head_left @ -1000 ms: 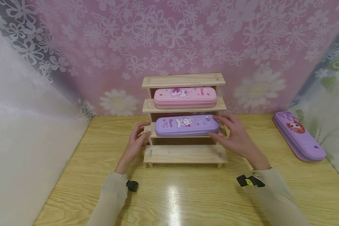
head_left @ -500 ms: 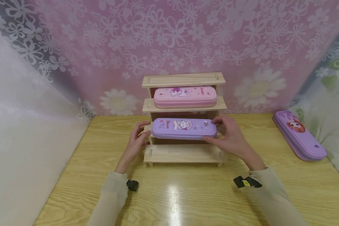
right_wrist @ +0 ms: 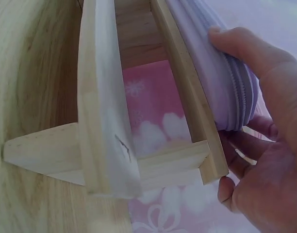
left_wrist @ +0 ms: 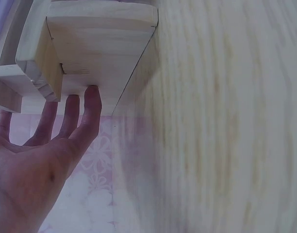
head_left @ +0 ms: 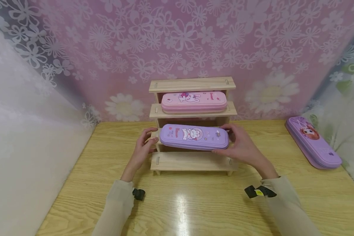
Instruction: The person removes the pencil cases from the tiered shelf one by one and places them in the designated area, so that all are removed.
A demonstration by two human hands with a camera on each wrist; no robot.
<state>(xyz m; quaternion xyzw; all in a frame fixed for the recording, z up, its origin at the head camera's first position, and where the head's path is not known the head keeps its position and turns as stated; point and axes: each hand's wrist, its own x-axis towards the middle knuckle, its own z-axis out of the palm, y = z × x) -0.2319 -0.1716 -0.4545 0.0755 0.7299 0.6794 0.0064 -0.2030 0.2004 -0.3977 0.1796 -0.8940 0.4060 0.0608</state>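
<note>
A purple zippered pencil case (head_left: pixel 194 137) with a bunny picture lies across the second tier from the bottom of a small wooden stepped shelf (head_left: pixel 194 161), its right end slanted toward me. My right hand (head_left: pixel 242 144) grips that right end, thumb along the front zipper side, fingers behind. In the right wrist view the case (right_wrist: pixel 226 77) is close against the tier's board. My left hand (head_left: pixel 143 143) holds the shelf's left end at the same tier. From the left wrist, its fingertips (left_wrist: pixel 92 92) press the wooden side panel.
A pink pencil case (head_left: pixel 194 101) with a rabbit sits on the tier above. Another purple pencil case (head_left: pixel 312 142), with a doll picture, lies on the wood-grain table (head_left: pixel 177 203) at the right. A pink flowered backdrop (head_left: pixel 177 42) stands close behind the shelf.
The purple bunny case has come forward toward me on its tier, and its right end now tilts nearer. My right hand moved with it. The left hand stayed on the shelf.
</note>
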